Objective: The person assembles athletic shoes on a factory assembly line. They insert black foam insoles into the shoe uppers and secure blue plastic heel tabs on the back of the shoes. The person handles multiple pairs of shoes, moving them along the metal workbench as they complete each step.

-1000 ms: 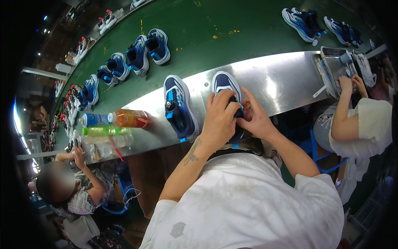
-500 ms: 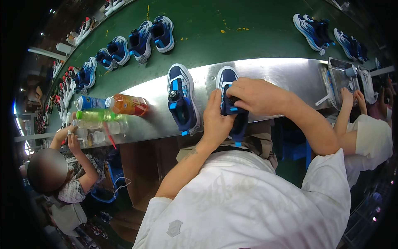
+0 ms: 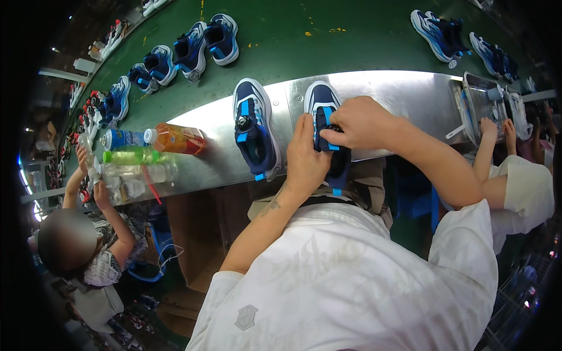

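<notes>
A navy sneaker [image 3: 322, 95] with a white sole and light-blue tabs stands at the metal edge in front of me, toe pointing away. My left hand [image 3: 307, 153] wraps its left side. From the right, my right hand [image 3: 362, 124] is closed at the tongue, with thumb and fingers around a dark part, perhaps a lacing dial, which they mostly cover. The matching sneaker [image 3: 253, 131] stands apart to the left, untouched, with a round lacing dial [image 3: 244, 123] on its tongue.
Drink bottles [image 3: 178, 139] lie on the metal strip [image 3: 219, 126] at left. More navy sneakers [image 3: 222, 40] stand on the green table [image 3: 275, 35]; others [image 3: 436, 38] are at far right. A metal tray [image 3: 477, 96] sits at right. Co-workers' hands [image 3: 100, 193] work on both sides.
My right thumb and fingers have shifted slightly on the sneaker's tongue, while my left hand keeps its hold. At left, a co-worker's hand has risen. The whole view has shifted slightly.
</notes>
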{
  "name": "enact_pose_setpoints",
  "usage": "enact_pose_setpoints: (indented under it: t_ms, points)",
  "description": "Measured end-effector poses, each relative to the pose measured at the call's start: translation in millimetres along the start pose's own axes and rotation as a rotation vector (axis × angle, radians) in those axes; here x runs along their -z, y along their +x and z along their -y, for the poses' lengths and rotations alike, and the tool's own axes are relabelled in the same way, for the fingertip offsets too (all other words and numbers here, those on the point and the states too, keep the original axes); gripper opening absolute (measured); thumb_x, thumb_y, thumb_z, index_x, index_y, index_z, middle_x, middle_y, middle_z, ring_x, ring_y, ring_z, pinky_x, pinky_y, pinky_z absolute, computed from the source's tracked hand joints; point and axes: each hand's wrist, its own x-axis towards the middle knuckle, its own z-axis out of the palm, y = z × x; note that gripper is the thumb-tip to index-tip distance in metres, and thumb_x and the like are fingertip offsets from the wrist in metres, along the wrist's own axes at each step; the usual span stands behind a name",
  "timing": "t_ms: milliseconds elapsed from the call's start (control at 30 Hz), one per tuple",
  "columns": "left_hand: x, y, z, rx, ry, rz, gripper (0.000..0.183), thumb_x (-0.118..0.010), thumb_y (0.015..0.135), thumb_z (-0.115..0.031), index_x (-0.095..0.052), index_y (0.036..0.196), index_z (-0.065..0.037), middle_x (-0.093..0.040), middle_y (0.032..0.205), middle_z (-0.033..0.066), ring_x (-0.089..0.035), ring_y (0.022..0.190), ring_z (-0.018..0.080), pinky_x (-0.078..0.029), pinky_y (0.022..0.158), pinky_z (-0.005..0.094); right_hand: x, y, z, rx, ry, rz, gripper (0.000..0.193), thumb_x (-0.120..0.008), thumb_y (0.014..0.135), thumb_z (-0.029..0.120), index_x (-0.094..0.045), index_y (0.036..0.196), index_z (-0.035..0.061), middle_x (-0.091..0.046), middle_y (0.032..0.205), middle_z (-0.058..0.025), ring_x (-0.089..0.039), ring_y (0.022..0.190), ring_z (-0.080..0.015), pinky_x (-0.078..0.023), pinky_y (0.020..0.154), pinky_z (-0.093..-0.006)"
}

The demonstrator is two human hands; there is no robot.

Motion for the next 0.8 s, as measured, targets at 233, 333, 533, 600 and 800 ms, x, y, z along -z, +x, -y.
enact_pose_setpoints:
  t_ms: [233,333,533,600,800]
  points:
    - [-3,0,-2,-0.012,0.032,-0.025,0.069,-0.073,0.081,0.005,-0.052,0.146,0.01,-0.062,0.139,0.0307,-0.067,0.118,0.0505,-0.058,0.095,0.0454,-15,-2,-13,0.378,0.029,-0.547,0.05,-0.064,0.097,0.046,-0.077,0.074,0.0033,-0.071,0.074,-0.0165,-0.07,0.077,-0.0372,-0.056,0.076,-0.0485]
    - [-4,0,4,-0.05,0.053,-0.036,0.069,-0.073,0.08,0.006,-0.052,0.147,0.009,-0.061,0.14,0.0299,-0.067,0.118,0.0504,-0.058,0.095,0.0456,0,-5,11,-0.053,0.001,-0.066,0.041,-0.067,0.099,0.042,-0.077,0.086,0.0049,-0.071,0.085,-0.0148,-0.069,0.088,-0.0345,-0.054,0.081,-0.0477]
    - [-3,3,-4,0.0,0.023,0.019,0.069,-0.073,0.081,0.005,-0.051,0.147,0.01,-0.061,0.139,0.0311,-0.065,0.119,0.051,-0.057,0.096,0.0454,-24,-6,-14,0.535,0.005,-0.745,0.049,-0.065,0.101,0.045,-0.076,0.076,0.0045,-0.072,0.075,-0.0163,-0.071,0.079,-0.0362,-0.055,0.077,-0.0481]
    - [-4,1,-2,-0.048,0.083,-0.022,0.069,-0.072,0.081,0.006,-0.051,0.147,0.01,-0.06,0.14,0.0318,-0.065,0.12,0.0513,-0.057,0.097,0.0455,-7,-5,2,0.173,-0.034,-0.273,0.038,-0.069,0.098,0.041,-0.073,0.087,0.0048,-0.069,0.086,-0.0132,-0.067,0.09,-0.0328,-0.052,0.083,-0.0465]
    - [-8,2,3,-0.102,0.087,-0.031,0.07,-0.07,0.081,0.007,-0.05,0.148,0.011,-0.059,0.142,0.0332,-0.064,0.121,0.0521,-0.056,0.099,0.0465,-22,-8,-13,0.384,-0.097,-0.584,0.042,-0.069,0.097,0.043,-0.075,0.082,0.004,-0.071,0.08,-0.0125,-0.068,0.087,-0.0326,-0.054,0.084,-0.0452]
